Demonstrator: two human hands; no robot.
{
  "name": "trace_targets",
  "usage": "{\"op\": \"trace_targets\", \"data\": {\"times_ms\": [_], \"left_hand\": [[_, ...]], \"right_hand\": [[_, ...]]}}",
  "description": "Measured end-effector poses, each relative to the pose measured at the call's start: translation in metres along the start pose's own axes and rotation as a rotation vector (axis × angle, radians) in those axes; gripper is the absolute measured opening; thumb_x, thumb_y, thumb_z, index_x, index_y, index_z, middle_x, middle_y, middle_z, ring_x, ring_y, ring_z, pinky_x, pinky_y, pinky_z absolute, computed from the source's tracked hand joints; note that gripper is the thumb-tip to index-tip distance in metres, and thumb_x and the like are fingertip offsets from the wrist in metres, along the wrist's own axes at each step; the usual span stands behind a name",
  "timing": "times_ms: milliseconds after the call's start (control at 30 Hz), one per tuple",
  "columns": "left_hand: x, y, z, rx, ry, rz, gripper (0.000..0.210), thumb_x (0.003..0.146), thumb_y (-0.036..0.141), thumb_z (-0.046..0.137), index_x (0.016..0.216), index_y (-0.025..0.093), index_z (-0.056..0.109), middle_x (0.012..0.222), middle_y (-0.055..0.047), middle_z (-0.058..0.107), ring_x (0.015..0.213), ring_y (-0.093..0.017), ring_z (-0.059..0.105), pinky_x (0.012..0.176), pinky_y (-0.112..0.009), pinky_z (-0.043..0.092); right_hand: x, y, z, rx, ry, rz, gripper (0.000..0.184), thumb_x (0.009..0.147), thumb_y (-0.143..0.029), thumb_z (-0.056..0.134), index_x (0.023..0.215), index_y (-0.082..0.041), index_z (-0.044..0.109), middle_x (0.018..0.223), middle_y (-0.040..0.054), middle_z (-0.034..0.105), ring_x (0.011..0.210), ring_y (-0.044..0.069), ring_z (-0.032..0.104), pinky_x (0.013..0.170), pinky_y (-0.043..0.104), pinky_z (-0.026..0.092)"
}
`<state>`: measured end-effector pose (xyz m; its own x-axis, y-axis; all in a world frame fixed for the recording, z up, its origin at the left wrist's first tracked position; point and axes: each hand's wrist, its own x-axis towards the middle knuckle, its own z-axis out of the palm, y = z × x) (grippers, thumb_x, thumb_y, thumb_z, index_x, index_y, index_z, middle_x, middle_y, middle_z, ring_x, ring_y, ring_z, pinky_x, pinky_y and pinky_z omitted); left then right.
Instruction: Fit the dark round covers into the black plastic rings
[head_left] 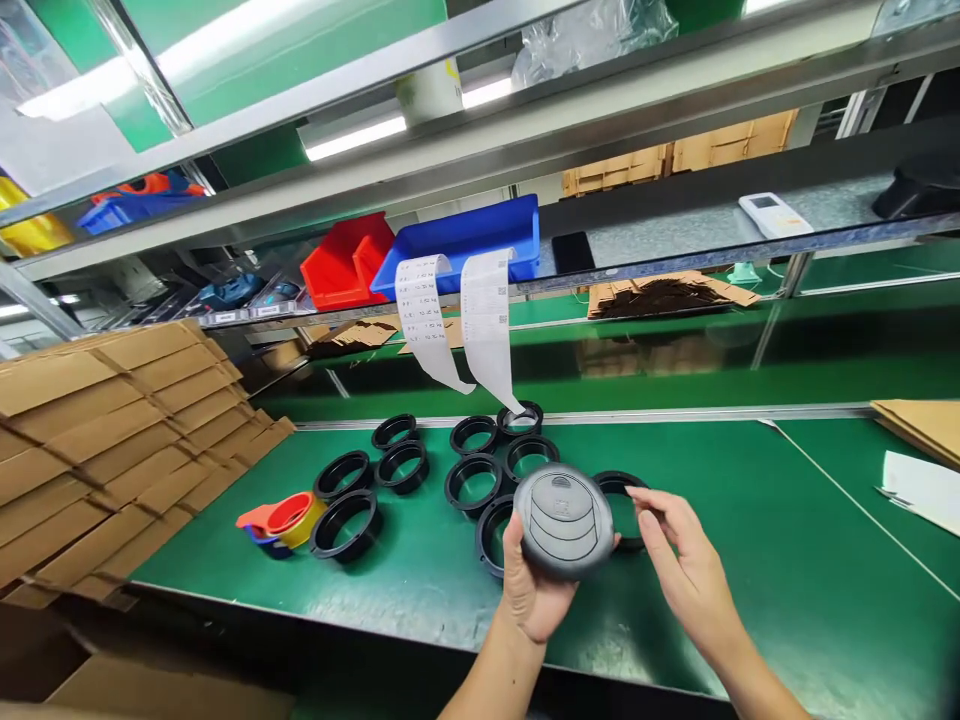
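My left hand (536, 590) is closed around a round dark-grey air vent (564, 520) with curved slats, its face turned up toward me. To the right of the vent, my right hand (686, 565) hangs with fingers apart and nothing visible in it. Its fingertips overlap a black ring (619, 478) lying behind; whether they touch it I cannot tell. Another black ring (484, 540) is partly hidden by the vent. Several more black rings, such as one at the left (375, 525), lie on the green table (420, 590).
A red, yellow and blue tape dispenser (289, 515) sits left of the rings. Flattened cardboard (112, 440) is stacked at far left. Printed label strips (487, 320) hang from the shelf, beside a blue bin (465, 240), red bin (345, 262) and black phone (572, 253).
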<state>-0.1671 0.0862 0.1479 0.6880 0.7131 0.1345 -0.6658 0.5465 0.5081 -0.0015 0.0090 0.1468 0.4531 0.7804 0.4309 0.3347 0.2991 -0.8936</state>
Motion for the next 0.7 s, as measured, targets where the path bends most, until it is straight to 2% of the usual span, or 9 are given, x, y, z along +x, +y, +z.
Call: {"op": "trace_targets", "data": {"times_ms": [67, 167, 300, 367, 467, 533, 700], "left_hand": [[-0.002, -0.004, -0.001, 0.027, 0.005, -0.044, 0.061, 0.085, 0.072, 0.067, 0.128, 0.028, 0.066, 0.143, -0.004, 0.054, 0.144, -0.035, 0.031, 0.122, -0.056, 0.02], [-0.005, -0.011, -0.004, 0.094, 0.024, -0.068, 0.067, 0.087, 0.074, 0.064, 0.135, 0.027, 0.06, 0.148, -0.004, 0.048, 0.148, -0.033, 0.021, 0.124, -0.05, 0.018], [-0.006, -0.016, -0.004, 0.129, 0.031, -0.067, 0.082, 0.086, 0.073, 0.068, 0.151, 0.034, 0.038, 0.151, -0.004, 0.044, 0.148, -0.032, 0.022, 0.122, -0.05, 0.024], [-0.005, -0.018, -0.001, 0.11, 0.039, -0.092, 0.088, 0.083, 0.071, 0.073, 0.153, 0.036, 0.033, 0.149, -0.005, 0.046, 0.146, -0.033, 0.027, 0.121, -0.052, 0.026], [-0.002, -0.02, 0.005, 0.021, 0.039, -0.124, 0.079, 0.082, 0.069, 0.076, 0.146, 0.036, 0.046, 0.143, -0.004, 0.052, 0.144, -0.034, 0.029, 0.121, -0.052, 0.024], [0.0, -0.021, 0.008, -0.052, 0.018, -0.13, 0.068, 0.083, 0.068, 0.075, 0.139, 0.035, 0.056, 0.141, -0.004, 0.055, 0.145, -0.034, 0.028, 0.122, -0.05, 0.021], [0.007, -0.024, 0.007, -0.136, 0.011, -0.142, 0.061, 0.085, 0.07, 0.072, 0.133, 0.033, 0.063, 0.144, -0.004, 0.053, 0.145, -0.031, 0.028, 0.123, -0.047, 0.019]], "right_hand": [[0.009, -0.001, -0.003, -0.215, -0.017, -0.208, 0.038, 0.106, -0.058, 0.045, 0.126, -0.034, 0.067, 0.13, 0.008, 0.053, 0.122, 0.033, 0.048, 0.105, 0.053, 0.043], [0.015, -0.005, 0.001, -0.358, -0.095, -0.31, 0.038, 0.109, -0.052, 0.038, 0.124, -0.035, 0.069, 0.138, 0.0065, 0.046, 0.128, 0.034, 0.039, 0.11, 0.058, 0.035], [0.013, -0.003, 0.006, -0.352, -0.169, -0.282, 0.044, 0.11, -0.052, 0.033, 0.123, -0.031, 0.069, 0.14, 0.0076, 0.043, 0.132, 0.034, 0.032, 0.11, 0.06, 0.033], [0.012, -0.001, 0.006, -0.292, -0.218, -0.232, 0.047, 0.111, -0.053, 0.03, 0.116, -0.029, 0.071, 0.138, 0.0081, 0.045, 0.132, 0.034, 0.032, 0.11, 0.06, 0.033], [0.013, -0.001, 0.001, -0.161, -0.245, -0.134, 0.048, 0.111, -0.053, 0.031, 0.111, -0.029, 0.072, 0.137, 0.0082, 0.046, 0.132, 0.033, 0.032, 0.11, 0.058, 0.033], [0.014, -0.003, -0.003, -0.053, -0.217, -0.082, 0.045, 0.111, -0.052, 0.032, 0.115, -0.031, 0.071, 0.138, 0.0072, 0.045, 0.131, 0.032, 0.034, 0.11, 0.056, 0.034], [0.012, -0.005, -0.013, 0.011, -0.178, -0.065, 0.036, 0.111, -0.05, 0.036, 0.122, -0.038, 0.068, 0.138, 0.004, 0.046, 0.131, 0.031, 0.036, 0.11, 0.056, 0.031]]}}
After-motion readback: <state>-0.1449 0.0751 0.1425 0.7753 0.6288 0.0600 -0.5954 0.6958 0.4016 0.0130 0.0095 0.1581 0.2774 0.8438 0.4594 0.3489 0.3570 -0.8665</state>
